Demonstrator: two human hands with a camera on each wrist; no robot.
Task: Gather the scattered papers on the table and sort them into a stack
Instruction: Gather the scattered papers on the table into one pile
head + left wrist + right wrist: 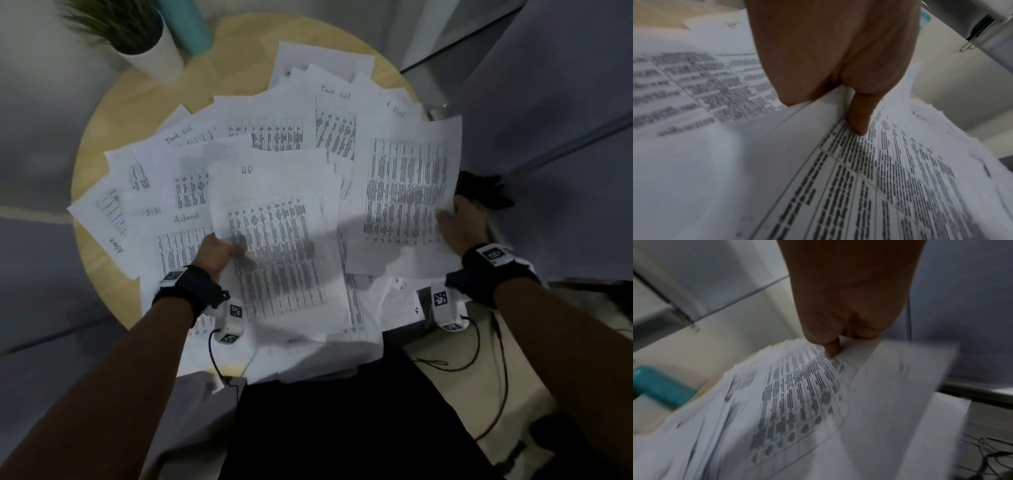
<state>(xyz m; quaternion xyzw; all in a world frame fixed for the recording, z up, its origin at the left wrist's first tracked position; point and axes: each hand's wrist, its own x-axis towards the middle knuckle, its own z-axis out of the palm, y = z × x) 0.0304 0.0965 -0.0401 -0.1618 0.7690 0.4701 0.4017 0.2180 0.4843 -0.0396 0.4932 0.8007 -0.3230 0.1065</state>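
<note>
Head view: papers (pixel 274 137) all over the bench (pixel 113 113), no stack yet. So the left hand (pixel 215 251) pinches the HR sheet (pixel 274 219) in its fingers (pixel 858 120), right hand (pixel 459 222) pinches another sheet (pixel 407 185). I'd lay one squarely on the other, tap edges flush, and keep grips light.

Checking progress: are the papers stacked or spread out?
Spread: papers overlap loosely across the round table, edges unaligned.
</note>
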